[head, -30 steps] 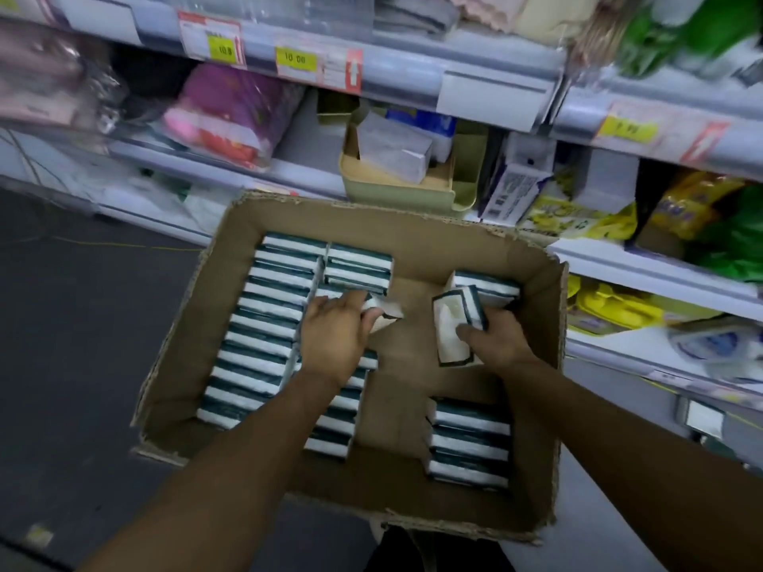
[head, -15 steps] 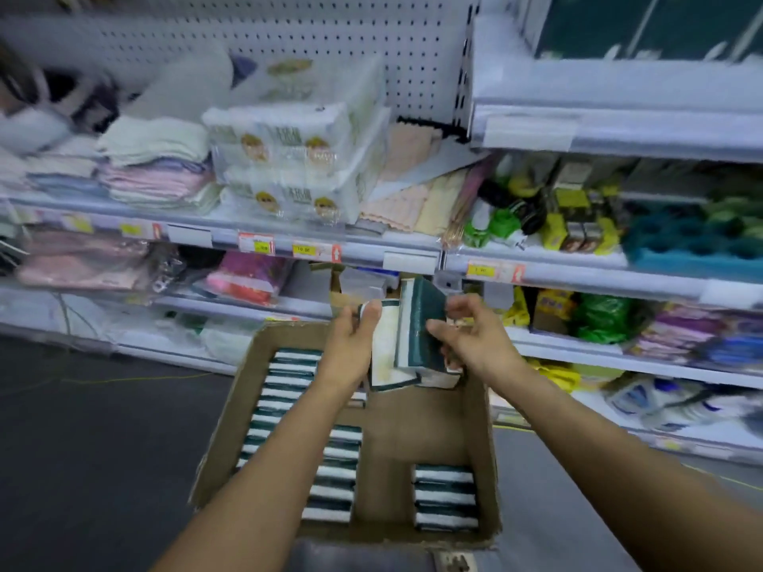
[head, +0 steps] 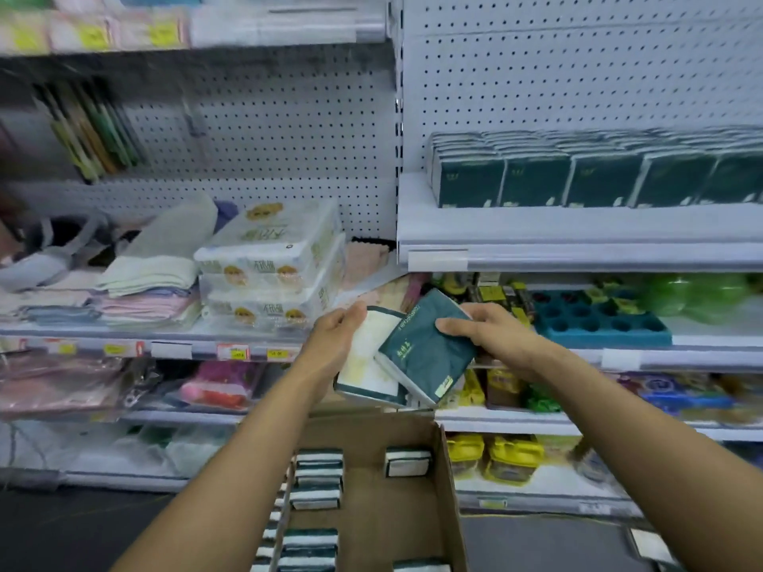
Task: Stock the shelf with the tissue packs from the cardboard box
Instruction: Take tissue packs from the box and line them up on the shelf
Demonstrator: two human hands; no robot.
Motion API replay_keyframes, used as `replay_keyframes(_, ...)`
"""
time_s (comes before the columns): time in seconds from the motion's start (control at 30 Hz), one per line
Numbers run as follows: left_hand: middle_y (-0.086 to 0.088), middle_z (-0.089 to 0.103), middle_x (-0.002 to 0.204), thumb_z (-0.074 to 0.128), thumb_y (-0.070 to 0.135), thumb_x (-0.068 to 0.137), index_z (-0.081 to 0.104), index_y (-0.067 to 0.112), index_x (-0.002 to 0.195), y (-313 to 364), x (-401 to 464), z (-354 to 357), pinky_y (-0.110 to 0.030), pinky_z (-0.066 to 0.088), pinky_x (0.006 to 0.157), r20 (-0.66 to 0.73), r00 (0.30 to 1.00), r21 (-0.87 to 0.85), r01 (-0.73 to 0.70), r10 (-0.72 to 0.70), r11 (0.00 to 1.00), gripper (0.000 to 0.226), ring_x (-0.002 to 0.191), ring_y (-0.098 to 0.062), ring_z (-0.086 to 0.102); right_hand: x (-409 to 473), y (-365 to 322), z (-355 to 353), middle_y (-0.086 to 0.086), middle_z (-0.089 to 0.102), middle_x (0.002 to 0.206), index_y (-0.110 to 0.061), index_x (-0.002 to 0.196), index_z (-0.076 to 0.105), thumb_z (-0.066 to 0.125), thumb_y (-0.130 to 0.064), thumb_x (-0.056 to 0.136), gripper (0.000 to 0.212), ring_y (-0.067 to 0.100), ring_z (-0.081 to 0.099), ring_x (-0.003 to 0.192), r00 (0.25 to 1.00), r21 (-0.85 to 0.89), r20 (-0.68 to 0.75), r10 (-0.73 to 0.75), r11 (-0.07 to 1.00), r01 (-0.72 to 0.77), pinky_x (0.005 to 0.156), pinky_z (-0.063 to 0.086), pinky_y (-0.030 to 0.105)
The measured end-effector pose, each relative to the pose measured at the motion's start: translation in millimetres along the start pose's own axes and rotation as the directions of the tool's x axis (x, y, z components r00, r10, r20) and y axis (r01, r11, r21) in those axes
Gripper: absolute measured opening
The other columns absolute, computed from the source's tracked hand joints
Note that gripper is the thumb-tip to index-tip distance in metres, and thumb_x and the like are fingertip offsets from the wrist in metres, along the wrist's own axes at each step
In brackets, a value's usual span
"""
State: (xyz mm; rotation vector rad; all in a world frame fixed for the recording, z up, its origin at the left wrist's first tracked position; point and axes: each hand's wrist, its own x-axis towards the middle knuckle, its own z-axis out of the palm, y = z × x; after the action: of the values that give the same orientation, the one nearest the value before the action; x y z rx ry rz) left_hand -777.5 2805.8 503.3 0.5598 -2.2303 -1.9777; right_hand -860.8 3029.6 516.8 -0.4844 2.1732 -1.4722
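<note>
A: Both hands closed on packs, held above the cardboard box. Left hand clamps the pale-faced tissue pack; right hand pinches the dark green pack, the two packs overlapping.

B: Target?

A: Upper right shelf, w/ a row of green packs already on it. I'd square both, lift, slot upright at the row's left end, labels fwd.

White shelf, dark green tissue packs in rows
</note>
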Motion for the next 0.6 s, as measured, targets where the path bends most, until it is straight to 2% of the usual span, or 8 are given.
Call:
replay_keyframes(0.07,-0.002,0.069,0.118,0.055,0.056,0.092,0.065,0.021,0.119,18.6,9.1,6.2,-0.049,0.048,0.101,-0.007,1.000,-0.009,-0.018,0.018,1.000,0.045,0.110,-0.024,0.064,2.1,-7.5,-18.9,0.007,0.061,0.076,-0.017,0.084,0.062,0.066,-0.037,0.086,0.021,0.019,0.047,0.068,0.999,0.078,-0.034,-0.017,0.997,0.019,0.057,0.033,0.028)
replay_keyframes(0.13,-0.003,0.070,0.116,0.053,0.054,0.094,0.065,0.020,0.118,37.3,17.3,15.9,-0.049,0.049,0.100,-0.041,0.998,-0.002,-0.056,0.056,0.998,0.043,0.108,-0.025,0.065,4.9,-14.3,-38.5,0.005,0.055,0.075,-0.018,0.085,0.061,0.066,-0.035,0.080,0.019,0.019,0.044,0.066,0.998,0.154,-0.065,-0.025,0.987,0.035,0.056,0.032,0.029)
replay_keyframes(0.23,-0.005,0.072,0.108,0.050,0.050,0.098,0.067,0.020,0.111,54.9,32.8,28.6,-0.046,0.051,0.097,-0.085,0.993,-0.058,-0.081,0.076,0.995,0.036,0.103,-0.026,0.066,13.7,-24.2,-70.5,0.012,0.059,0.084,-0.010,0.094,0.061,0.064,-0.028,0.076,0.026,0.023,0.055,0.074,0.985,0.310,-0.167,-0.042,0.946,0.093,0.062,0.046,0.034)
replay_keyframes(0.3,-0.003,0.070,0.112,0.050,0.051,0.097,0.065,0.021,0.115,63.4,43.2,35.0,-0.044,0.050,0.098,-0.105,0.991,-0.088,-0.092,0.083,0.992,0.038,0.105,-0.023,0.065,23.7,-33.6,-94.0,0.011,0.060,0.086,-0.009,0.088,0.059,0.060,-0.014,0.084,0.006,0.022,0.058,0.080,0.954,0.404,-0.294,-0.054,0.898,0.175,0.071,0.049,0.038)
replay_keyframes(0.37,-0.002,0.071,0.108,0.049,0.048,0.099,0.065,0.023,0.109,72.0,52.8,40.8,-0.036,0.055,0.087,-0.124,0.987,-0.133,-0.118,0.101,0.984,0.031,0.098,-0.018,0.066,35.9,-44.1,-116.7,0.010,0.060,0.082,-0.010,0.082,0.056,0.061,-0.006,0.086,0.007,0.023,0.059,0.076,0.911,0.371,-0.402,-0.095,0.892,0.257,0.071,0.047,0.036)
replay_keyframes(0.47,0.001,0.072,0.100,0.047,0.044,0.101,0.065,0.027,0.101,83.5,67.3,48.9,-0.024,0.053,0.064,-0.127,0.983,-0.158,-0.150,0.130,0.976,0.025,0.087,-0.013,0.068,60.0,-54.1,-139.7,0.006,0.068,0.082,-0.007,0.088,0.061,0.069,-0.009,0.086,0.009,0.019,0.066,0.076,0.871,0.235,-0.467,-0.152,0.928,0.288,0.073,0.052,0.032)
replay_keyframes(0.53,-0.002,0.072,0.100,0.046,0.045,0.101,0.066,0.023,0.104,91.1,75.8,53.6,-0.025,0.052,0.062,-0.146,0.980,-0.157,-0.157,0.134,0.975,0.030,0.085,-0.015,0.068,78.6,-55.4,-146.4,0.003,0.069,0.084,-0.009,0.090,0.064,0.074,-0.014,0.084,0.013,0.016,0.065,0.079,0.866,0.130,-0.472,-0.163,0.959,0.252,0.076,0.050,0.031)
replay_keyframes(0.6,-0.004,0.071,0.099,0.046,0.046,0.100,0.065,0.017,0.107,98.0,83.2,58.3,-0.028,0.053,0.066,-0.164,0.979,-0.151,-0.145,0.120,0.978,0.036,0.083,-0.018,0.067,96.1,-54.2,-147.5,0.005,0.062,0.079,-0.010,0.084,0.062,0.075,-0.017,0.084,0.015,0.018,0.057,0.072,0.878,0.023,-0.452,-0.157,0.982,0.187,0.070,0.046,0.030)
